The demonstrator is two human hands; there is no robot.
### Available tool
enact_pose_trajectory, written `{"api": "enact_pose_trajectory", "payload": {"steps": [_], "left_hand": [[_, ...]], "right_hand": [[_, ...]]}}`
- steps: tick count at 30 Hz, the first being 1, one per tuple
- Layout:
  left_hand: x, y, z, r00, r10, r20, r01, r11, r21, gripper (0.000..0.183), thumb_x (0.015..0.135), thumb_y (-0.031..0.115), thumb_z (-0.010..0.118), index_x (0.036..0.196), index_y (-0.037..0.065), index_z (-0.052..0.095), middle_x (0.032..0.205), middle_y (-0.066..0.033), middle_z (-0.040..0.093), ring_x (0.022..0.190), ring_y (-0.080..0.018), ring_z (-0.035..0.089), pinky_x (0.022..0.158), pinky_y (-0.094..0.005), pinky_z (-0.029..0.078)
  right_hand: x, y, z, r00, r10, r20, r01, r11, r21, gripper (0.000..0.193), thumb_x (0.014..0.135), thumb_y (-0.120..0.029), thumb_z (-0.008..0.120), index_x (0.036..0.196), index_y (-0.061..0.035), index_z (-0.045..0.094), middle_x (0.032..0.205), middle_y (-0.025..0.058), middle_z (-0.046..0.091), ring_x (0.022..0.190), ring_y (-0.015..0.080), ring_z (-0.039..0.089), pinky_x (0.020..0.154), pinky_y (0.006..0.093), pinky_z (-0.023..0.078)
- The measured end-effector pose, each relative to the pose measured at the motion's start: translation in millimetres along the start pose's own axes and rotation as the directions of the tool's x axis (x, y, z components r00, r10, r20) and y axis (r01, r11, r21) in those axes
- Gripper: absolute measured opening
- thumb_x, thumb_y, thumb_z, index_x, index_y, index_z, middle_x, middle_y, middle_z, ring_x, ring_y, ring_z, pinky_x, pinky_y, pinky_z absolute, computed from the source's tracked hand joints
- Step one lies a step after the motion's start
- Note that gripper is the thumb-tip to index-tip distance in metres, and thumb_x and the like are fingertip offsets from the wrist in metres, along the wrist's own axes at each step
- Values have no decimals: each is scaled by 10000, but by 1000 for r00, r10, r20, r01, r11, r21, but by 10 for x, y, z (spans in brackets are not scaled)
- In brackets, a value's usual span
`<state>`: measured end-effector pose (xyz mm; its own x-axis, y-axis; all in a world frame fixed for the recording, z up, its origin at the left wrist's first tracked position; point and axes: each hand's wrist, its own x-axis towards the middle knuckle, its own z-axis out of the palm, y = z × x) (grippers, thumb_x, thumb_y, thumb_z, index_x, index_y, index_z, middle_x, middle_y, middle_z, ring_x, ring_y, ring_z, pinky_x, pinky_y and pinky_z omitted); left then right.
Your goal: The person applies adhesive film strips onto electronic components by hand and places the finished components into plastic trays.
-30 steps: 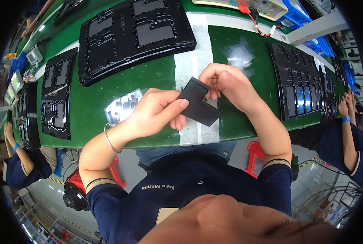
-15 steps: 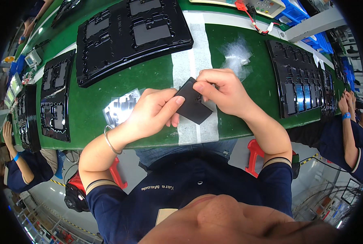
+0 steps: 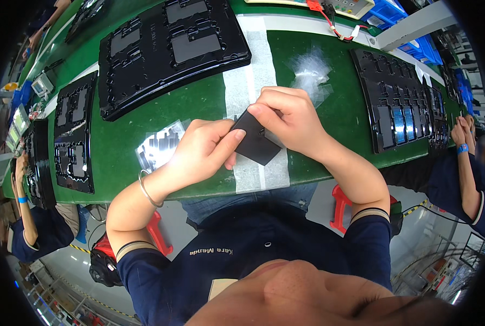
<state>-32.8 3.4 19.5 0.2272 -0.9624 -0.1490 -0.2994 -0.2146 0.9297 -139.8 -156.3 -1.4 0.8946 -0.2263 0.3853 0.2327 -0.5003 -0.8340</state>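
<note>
Held in both hands: a black plate [image 3: 256, 149]

Pinched narrowly on its left edge by the left hand [image 3: 203, 144], with thumb on top; pinched at its far corner by the right hand [image 3: 295, 120], likewise. Held over white tape [image 3: 261, 181] on a green table [image 3: 318, 168], with one corner pointing back toward the body. Just left of the grip: a shiny packet [image 3: 158, 145]. Beyond the right hand: a loose heap of clear film [image 3: 310, 75]. Farther off, beyond and left: a large black tray [image 3: 188, 75]. Well to the right: a pocketed black tray [image 3: 369, 106].
</note>
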Motion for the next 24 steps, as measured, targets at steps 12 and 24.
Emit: {"api": "enact_pose_trajectory", "payload": {"steps": [12,24], "left_hand": [[-41,-1,5,999,24,47,-11,966,-259,302,922,189,417,763,-14,573,517,-47,561,446,-105,536,432,-228,416],[-80,-115,18,981,152,121,-80,883,-463,323,937,202,381,815,-27,574,542,-51,564,450,-99,516,432,-228,411]], "right_hand": [[14,45,-207,930,260,261,-364,756,544,213,858,-154,514,857,32,617,743,41,578,668,117,527,607,240,420],[-13,131,-3,945,-40,325,-273,454,848,461,757,-193,685,1137,8,518,1108,109,534,1017,201,538,878,315,435]]}}
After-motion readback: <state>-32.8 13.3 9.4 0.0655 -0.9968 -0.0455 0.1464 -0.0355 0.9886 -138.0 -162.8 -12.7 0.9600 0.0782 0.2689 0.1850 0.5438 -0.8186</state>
